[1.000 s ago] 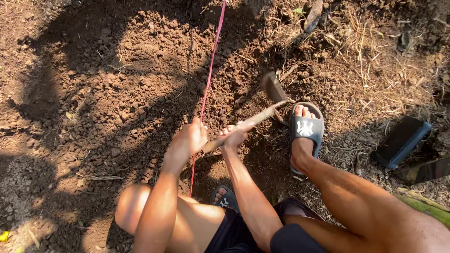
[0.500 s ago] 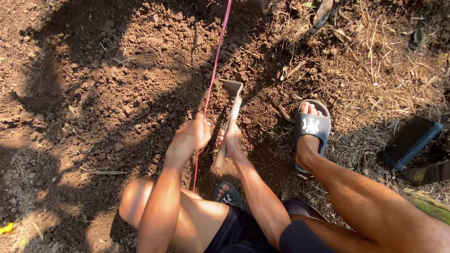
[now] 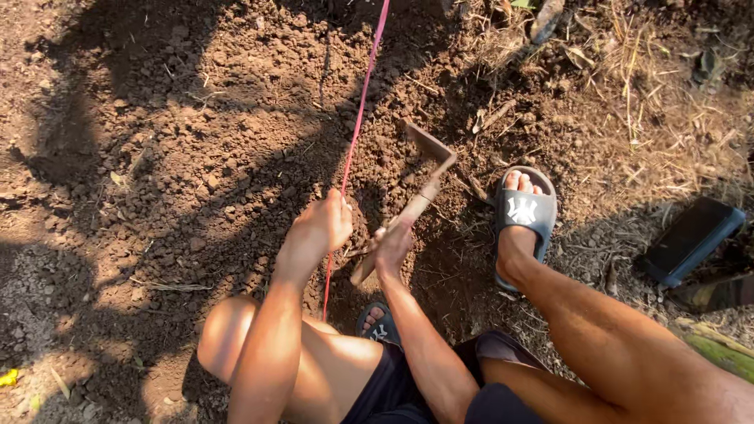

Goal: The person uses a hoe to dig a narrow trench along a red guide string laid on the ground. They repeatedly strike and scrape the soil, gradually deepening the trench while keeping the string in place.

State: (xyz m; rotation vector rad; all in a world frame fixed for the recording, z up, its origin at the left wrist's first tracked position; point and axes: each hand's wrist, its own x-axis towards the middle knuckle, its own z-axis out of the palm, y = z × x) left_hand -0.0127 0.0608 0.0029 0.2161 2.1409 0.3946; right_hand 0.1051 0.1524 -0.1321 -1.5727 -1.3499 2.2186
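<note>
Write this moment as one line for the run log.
left hand: at pink string | right hand: grips hand hoe | blade: on loose soil

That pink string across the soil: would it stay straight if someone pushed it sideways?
Probably not. The pink string looks thin and floppy, straight only because it seems pulled tight. The left hand by it could likely bend it aside easily, and it looks very light.

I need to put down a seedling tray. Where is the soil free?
Free: loose soil left of the pink string, beyond the left hand. Crowded: around the hoe, right hand, sandalled foot and dark flat device.
</note>
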